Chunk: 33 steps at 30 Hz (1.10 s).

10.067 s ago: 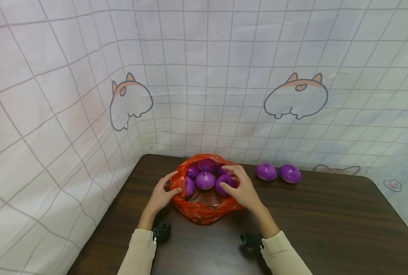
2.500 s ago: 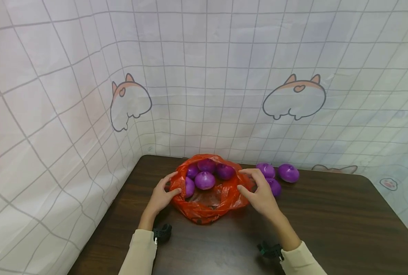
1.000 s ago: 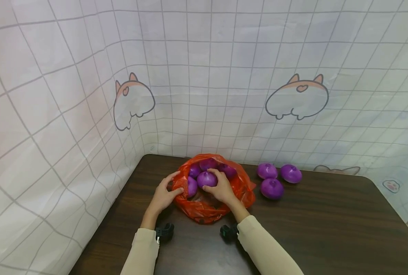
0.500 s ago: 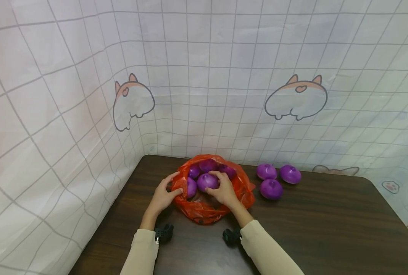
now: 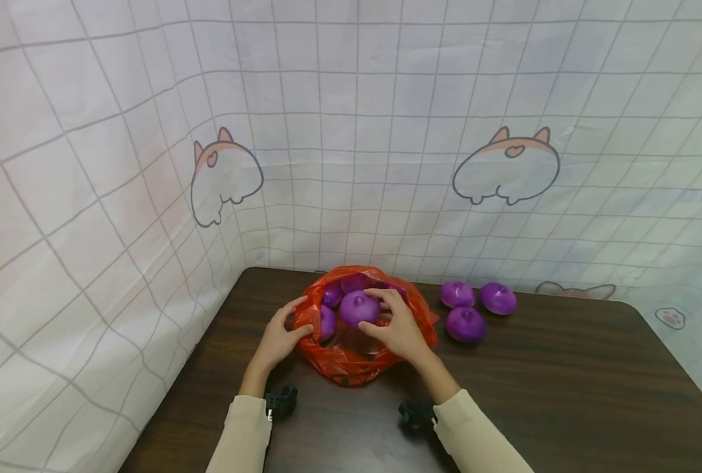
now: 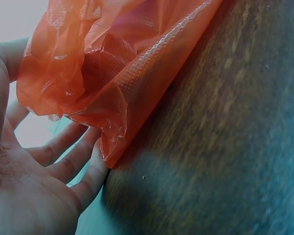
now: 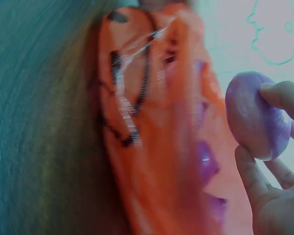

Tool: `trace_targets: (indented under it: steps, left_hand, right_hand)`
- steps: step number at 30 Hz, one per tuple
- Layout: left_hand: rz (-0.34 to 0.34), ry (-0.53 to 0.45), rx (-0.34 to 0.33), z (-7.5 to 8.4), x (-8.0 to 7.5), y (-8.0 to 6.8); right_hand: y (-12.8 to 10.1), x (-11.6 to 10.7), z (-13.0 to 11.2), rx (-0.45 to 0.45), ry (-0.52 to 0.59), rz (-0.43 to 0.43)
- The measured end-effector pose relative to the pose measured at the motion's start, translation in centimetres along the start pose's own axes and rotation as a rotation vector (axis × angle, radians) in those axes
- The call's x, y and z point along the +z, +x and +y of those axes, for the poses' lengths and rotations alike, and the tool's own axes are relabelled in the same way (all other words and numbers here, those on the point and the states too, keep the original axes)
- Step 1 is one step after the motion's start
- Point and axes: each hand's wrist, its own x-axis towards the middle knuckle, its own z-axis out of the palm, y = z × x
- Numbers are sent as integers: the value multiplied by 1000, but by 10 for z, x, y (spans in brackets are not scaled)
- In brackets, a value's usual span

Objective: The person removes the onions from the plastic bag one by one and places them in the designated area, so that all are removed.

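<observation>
A red plastic bag [image 5: 351,371] stands with its mouth spread and several purple onions [image 5: 329,322] inside. My left hand [image 5: 278,336] grips the bag's left rim, thumb inside the mouth and fingers outside. In the left wrist view, the fingers [image 6: 63,169] spread behind the crumpled film [image 6: 122,83]. My right hand [image 5: 402,328] holds one purple onion [image 5: 359,310] between thumb and fingers over the bag's mouth. The right wrist view shows this onion [image 7: 257,115] raised beside the bag [image 7: 147,107], which has black print on it.
Three more purple onions [image 5: 465,324] sit close together on the dark wooden table [image 5: 551,374], right of the bag. A white grid-patterned cloth [image 5: 386,144] hangs behind and along the left of the table.
An onion has joined the two on the table at right since the oldest frame. My right hand then reached back into the bag and has lifted another onion. The left hand stays put.
</observation>
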Motion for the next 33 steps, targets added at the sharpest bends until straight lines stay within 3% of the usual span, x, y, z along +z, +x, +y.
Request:
trace_targets:
  steps: [6, 10, 18, 26, 33]
  left_hand:
    - [-4, -19, 13, 1, 0, -1]
    - [2, -11, 10, 2, -2, 0]
    - [-7, -4, 6, 0, -4, 1]
    - [-12, -6, -9, -2, -2, 1]
    - [-6, 7, -10, -2, 1, 1]
  right_hand:
    - [-17, -26, -23, -100, -36, 7]
    - [-27, -48, -28, -106, -31, 34]
    - [-46, -97, -13, -26, -12, 143]
    - [-63, -142, 9, 88, -97, 249]
    - [-73, -168, 22, 101, -165, 313]
